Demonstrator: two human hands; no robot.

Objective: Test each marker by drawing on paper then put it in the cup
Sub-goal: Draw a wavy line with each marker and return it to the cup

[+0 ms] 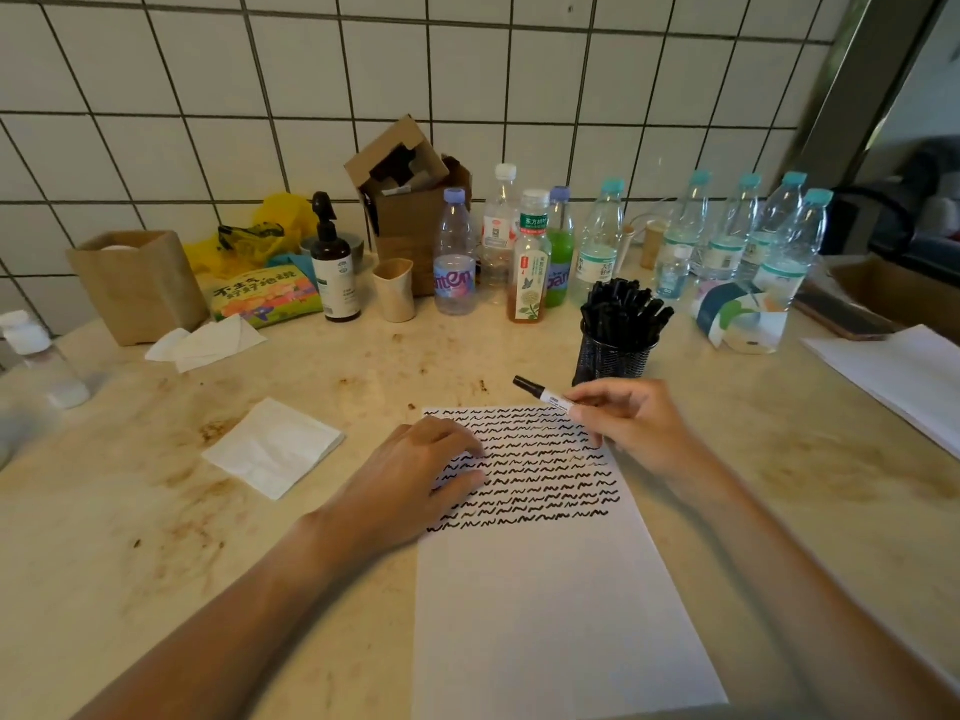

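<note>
Paper, 1 sheet, near bench edge; top part filled w/ approx. 12 rows of squiggles.
Left hand, flat, fingers relaxed, pressing sheet: keep it pinned.
Right hand, fingers pinching 1 marker, capped, above sheet top.
Mesh cup just beyond, packed, count unclear. Judged next: drop marker in upright.
Bottles at back, approx. 10.

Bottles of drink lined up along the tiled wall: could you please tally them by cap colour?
Teal-capped bottles: 5
Purple-capped bottles: 2
White- or clear-capped bottles: 3, counting the small one
Total: 10
</note>
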